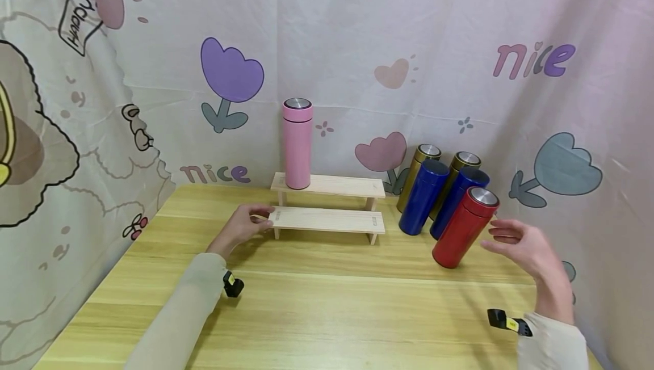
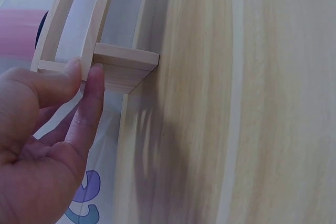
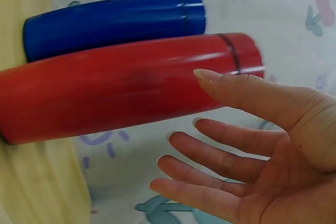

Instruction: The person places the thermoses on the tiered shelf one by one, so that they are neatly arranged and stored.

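My left hand (image 1: 242, 228) pinches the left end of the lower step of a two-step wooden stand (image 1: 327, 220), thumb on top and a finger at the edge, as the left wrist view shows (image 2: 52, 140). A pink thermos bottle (image 1: 297, 146) stands upright on the upper step, toward its left. My right hand (image 1: 523, 245) is just right of a red thermos bottle (image 1: 462, 231), fingers spread and not wrapped round it. In the right wrist view the thumb overlaps the red bottle (image 3: 121, 87); whether it touches, I cannot tell.
Behind the red bottle stand two blue thermos bottles (image 1: 424, 197) and two gold ones (image 1: 419, 171), close together on the right of the wooden table (image 1: 327, 313). A printed curtain (image 1: 327, 46) hangs at the table's back and sides.
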A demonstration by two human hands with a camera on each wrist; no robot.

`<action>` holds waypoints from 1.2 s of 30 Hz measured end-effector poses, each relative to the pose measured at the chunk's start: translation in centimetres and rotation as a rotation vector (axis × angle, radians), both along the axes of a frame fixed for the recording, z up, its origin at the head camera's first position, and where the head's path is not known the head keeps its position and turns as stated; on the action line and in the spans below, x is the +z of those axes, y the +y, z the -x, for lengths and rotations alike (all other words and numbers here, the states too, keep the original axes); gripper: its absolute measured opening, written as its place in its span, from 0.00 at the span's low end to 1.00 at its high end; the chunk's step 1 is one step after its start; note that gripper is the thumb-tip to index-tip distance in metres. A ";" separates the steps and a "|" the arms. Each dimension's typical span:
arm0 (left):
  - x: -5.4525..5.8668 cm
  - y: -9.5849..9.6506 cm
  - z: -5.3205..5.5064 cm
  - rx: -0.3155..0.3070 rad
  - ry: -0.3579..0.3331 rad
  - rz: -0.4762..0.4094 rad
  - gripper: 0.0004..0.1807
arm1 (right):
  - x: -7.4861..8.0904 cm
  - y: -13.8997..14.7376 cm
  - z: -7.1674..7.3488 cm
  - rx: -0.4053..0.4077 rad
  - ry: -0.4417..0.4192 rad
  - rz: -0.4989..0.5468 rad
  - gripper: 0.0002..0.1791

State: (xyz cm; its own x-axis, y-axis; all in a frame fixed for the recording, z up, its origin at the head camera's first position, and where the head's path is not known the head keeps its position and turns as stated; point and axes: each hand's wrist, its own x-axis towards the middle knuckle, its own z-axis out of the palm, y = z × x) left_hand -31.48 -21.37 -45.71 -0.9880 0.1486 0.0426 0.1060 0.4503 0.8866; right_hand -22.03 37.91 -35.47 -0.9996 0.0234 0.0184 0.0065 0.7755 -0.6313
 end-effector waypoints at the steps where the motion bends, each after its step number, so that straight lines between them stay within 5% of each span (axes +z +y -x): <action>1: 0.0 0.0 0.0 0.001 0.001 0.001 0.23 | -0.3 0.0 0.2 0.001 -0.012 0.007 0.43; 11: 0.0 -0.1 0.0 0.000 0.009 -0.004 0.23 | -3.3 0.3 2.6 0.031 -0.098 0.105 0.53; 36: -0.4 -0.1 0.1 0.012 -0.011 -0.044 0.23 | -6.9 0.1 4.4 0.064 -0.100 0.141 0.47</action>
